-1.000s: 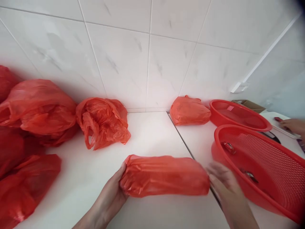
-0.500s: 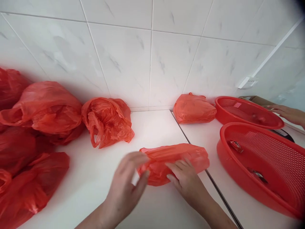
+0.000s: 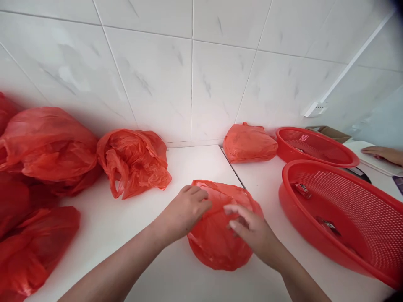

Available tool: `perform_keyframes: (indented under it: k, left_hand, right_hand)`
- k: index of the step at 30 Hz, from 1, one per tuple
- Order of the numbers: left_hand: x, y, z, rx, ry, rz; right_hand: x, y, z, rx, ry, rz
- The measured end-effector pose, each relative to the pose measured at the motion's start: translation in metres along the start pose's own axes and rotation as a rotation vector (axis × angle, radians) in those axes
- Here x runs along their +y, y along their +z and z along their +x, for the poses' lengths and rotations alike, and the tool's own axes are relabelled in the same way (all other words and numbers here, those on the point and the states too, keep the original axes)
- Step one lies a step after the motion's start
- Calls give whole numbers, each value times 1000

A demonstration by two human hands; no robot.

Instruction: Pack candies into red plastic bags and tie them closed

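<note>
A red plastic bag (image 3: 223, 247) lies on the white table in front of me, rounded at its near side and creased across the middle. My left hand (image 3: 190, 207) is at its left edge, fingers curled in a pinch on the plastic; the fingertips are partly hidden. Over the bag's right part is my right hand (image 3: 252, 228), thumb and fingers curved and apart, with nothing gripped between them. What the bag contains, if anything, cannot be made out.
Crumpled red bags (image 3: 135, 161) and fuller ones (image 3: 50, 142) sit at the left. By the wall stands a packed red bag (image 3: 250, 144). Right of it are two red baskets (image 3: 289, 197), the nearer holding small packets (image 3: 302, 191). Another person's hand (image 3: 382, 154) rests at far right.
The bag has turned from a long flat shape to a rounder one nearer me. My left hand has come onto its edge; my right hand has lifted slightly and its fingers have spread.
</note>
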State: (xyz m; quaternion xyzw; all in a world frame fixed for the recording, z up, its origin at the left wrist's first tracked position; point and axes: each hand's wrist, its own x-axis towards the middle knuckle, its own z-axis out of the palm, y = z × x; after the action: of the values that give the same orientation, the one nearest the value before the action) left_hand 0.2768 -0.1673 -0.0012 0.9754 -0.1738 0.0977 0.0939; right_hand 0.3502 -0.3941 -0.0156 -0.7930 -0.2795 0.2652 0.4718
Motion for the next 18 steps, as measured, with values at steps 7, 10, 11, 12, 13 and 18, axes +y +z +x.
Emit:
perform_keyframes:
  k: [7,10,11,12,13,18]
  left_hand:
    - [11,12,-46,106,-80,-484]
    - [-1,31,-59,151,-117,-355]
    - [-5,38,-63,166,-109,-274]
    - [-9,44,-66,190,-96,-200]
    - [-13,51,-70,240,-77,-147]
    - [-25,80,-85,491,-19,-126]
  right_hand:
    - [-1,8,41,150,65,109]
    - [-17,-3,15,190,-62,42]
    - [-22,-14,3,267,-105,-4]
    - [-24,-30,-9,378,-128,-64]
    - [-25,-49,-21,502,-120,-133]
    - [12,-162,-56,642,231,-462]
